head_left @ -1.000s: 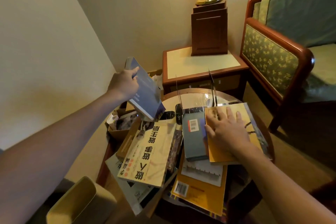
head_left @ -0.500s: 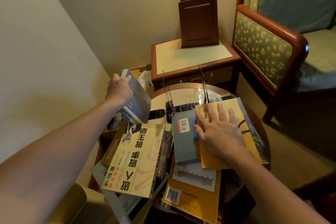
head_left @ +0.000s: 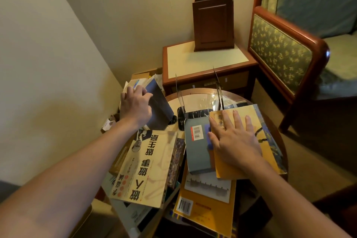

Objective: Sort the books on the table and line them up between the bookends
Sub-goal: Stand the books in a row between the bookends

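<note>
Books lie scattered over a small round table (head_left: pixel 201 93). My left hand (head_left: pixel 135 105) grips a dark blue book (head_left: pixel 160 110) by its top edge, holding it tilted at the table's far left, its lower edge near the tabletop. My right hand (head_left: pixel 234 139) rests flat, fingers spread, on a yellow book (head_left: pixel 266 141) at the right. Beside it lies a grey-blue book (head_left: pixel 197 152) with a barcode sticker. A cream book with large black characters (head_left: pixel 148 168) lies at the left front. Two thin metal bookends (head_left: pixel 178 98) (head_left: pixel 218 87) stand upright at the table's far side, with nothing between them.
An orange book (head_left: pixel 204 212) and a white one (head_left: pixel 208 187) lie under the pile at the front. A wooden side table (head_left: pixel 202 58) with a lamp base (head_left: pixel 213 23) stands behind. An armchair (head_left: pixel 289 48) is at the right. A box of clutter (head_left: pixel 139 79) sits by the wall.
My left hand has lowered the dark blue book from raised in the air down toward the table's far left and stood it more upright. My right hand has stayed on the yellow book.
</note>
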A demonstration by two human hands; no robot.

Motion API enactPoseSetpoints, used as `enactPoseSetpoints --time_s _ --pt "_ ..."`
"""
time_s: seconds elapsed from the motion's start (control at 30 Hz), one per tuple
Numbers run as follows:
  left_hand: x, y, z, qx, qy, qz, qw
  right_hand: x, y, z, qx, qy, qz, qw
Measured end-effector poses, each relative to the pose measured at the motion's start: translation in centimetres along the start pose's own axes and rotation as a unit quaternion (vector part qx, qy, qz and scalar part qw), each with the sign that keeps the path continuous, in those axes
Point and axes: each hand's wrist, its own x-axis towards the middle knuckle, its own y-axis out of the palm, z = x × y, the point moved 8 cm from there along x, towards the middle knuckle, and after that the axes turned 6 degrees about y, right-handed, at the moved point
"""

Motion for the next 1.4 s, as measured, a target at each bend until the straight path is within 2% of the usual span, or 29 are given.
enactPoseSetpoints --time_s 0.43,0.93,1.2,1.3,1.4 --pt "-2.6 0.2 -0.8 -0.002 0.031 0.012 0.999 0.1 0.2 0.1 0.004 -0.001 0.001 1.0" --pt "-5.8 -1.0 -2.2 -0.076 0.044 -0.011 0.996 -1.9 -0.2 0.4 -0.022 -0.004 -0.003 1.0" --pt "-11.2 -0.8 -6.5 -0.201 -0.001 -0.006 0.98 -4.5 -0.6 0.1 -0.003 -0.003 0.018 1.0" --pt "-12.8 -0.4 -10.3 -0.308 -0.023 0.045 0.95 -5.5 -1.5 -1.9 0.019 0.051 0.019 0.998" --pt "-13.4 -0.4 -15.4 -0.362 0.013 0.1 0.927 -6.9 -2.0 -3.8 0.073 0.101 0.017 0.992"
